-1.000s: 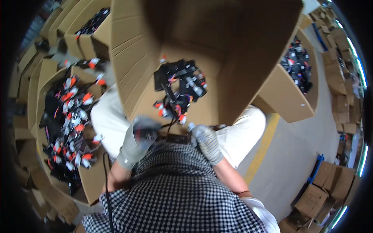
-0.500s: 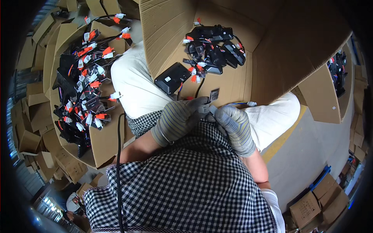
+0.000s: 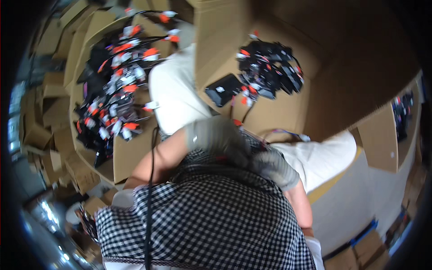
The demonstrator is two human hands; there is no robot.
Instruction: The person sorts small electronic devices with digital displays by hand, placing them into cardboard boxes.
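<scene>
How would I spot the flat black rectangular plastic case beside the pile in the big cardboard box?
Find the large, open brown cardboard box, top right of centre. Inside is a jumbled pile of black plastic parts; just left of it lies the flat black rectangular plastic case. Unlike its jumbled neighbours, its broad face shows whole, with a small white mark.

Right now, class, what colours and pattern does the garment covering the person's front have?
The garment has a black-and-white check, seen best in the head view.

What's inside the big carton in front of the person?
Inside the carton lies a heap of black devices with orange and white connectors; whatever the upper devices cover can't be seen.
</scene>
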